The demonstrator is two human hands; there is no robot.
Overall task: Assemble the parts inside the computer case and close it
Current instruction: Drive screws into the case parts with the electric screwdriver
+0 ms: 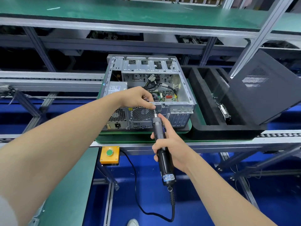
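While open, one case [184, 88], one screwdriver [157, 128]

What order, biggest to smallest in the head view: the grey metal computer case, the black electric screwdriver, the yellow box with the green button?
1. grey metal computer case
2. black electric screwdriver, though nearer the camera
3. yellow box with green button
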